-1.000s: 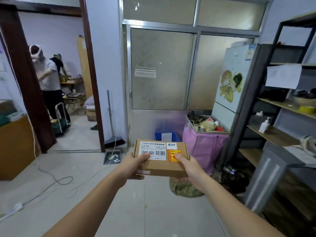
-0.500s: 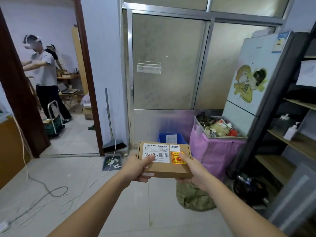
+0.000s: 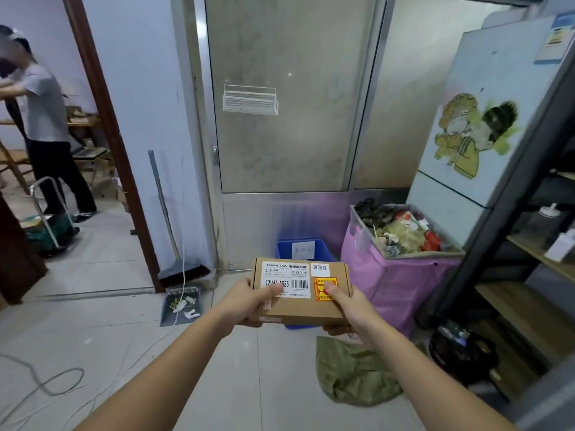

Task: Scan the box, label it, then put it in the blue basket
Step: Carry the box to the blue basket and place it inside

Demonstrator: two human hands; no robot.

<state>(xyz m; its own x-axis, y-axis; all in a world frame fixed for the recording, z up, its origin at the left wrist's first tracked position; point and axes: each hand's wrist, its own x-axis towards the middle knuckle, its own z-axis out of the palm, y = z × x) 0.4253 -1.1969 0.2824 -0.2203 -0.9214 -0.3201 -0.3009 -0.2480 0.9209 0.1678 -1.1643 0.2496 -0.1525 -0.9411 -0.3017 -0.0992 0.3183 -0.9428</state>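
I hold a flat brown cardboard box (image 3: 298,309) level in front of me with both hands. It carries a white barcode label, a small white sticker and an orange-yellow sticker on its top. My left hand (image 3: 249,303) grips its left edge, thumb on the white label. My right hand (image 3: 345,306) grips the right edge, thumb on the orange sticker. The blue basket (image 3: 298,248) stands on the floor against the metal door, just behind and below the box; the box hides most of it.
A pink bin (image 3: 392,281) full of rubbish stands right of the basket, with a fridge (image 3: 485,119) and a dark shelf rack (image 3: 529,213) beyond. A green bag (image 3: 351,371) lies on the floor. Broom and dustpan (image 3: 180,303) at left. A person (image 3: 43,129) stands in the left room.
I have walked closer to the door with the box held in both hands. The blue basket now looks bigger and sits right behind the box.
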